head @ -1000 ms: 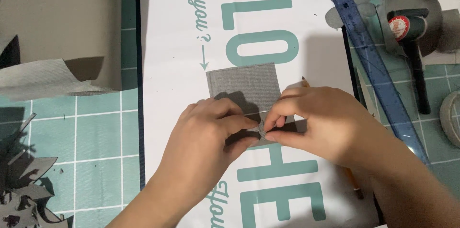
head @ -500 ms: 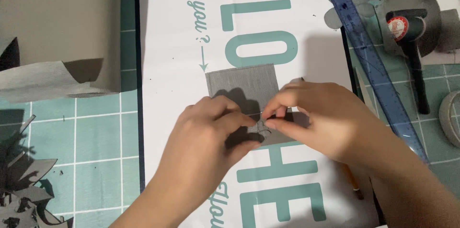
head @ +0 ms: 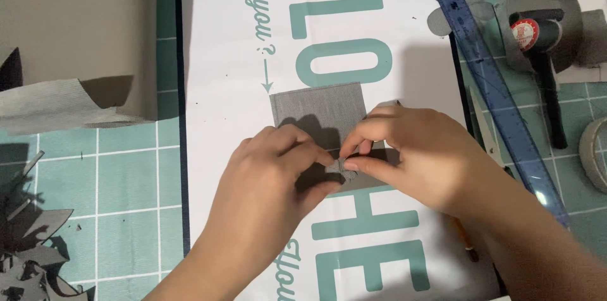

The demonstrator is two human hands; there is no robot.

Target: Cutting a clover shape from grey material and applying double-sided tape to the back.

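A small square of grey ribbed paper (head: 319, 108) lies on a white sheet with large teal letters (head: 227, 86). My left hand (head: 269, 178) and my right hand (head: 414, 152) meet at the square's near edge. Fingertips of both hands pinch that edge, which is bunched or folded between them. The near part of the square is hidden under my fingers.
A large grey paper sheet with a curled edge (head: 63, 105) lies at the left on a teal cutting mat (head: 114, 206). Grey paper scraps (head: 28, 263) sit bottom left. A blue ruler (head: 499, 98), a black-handled tool (head: 544, 54) and a tape roll (head: 594, 152) lie at the right.
Both hands stay at the square's near edge; the fingertips have shifted slightly and drawn closer together over the pinched paper.
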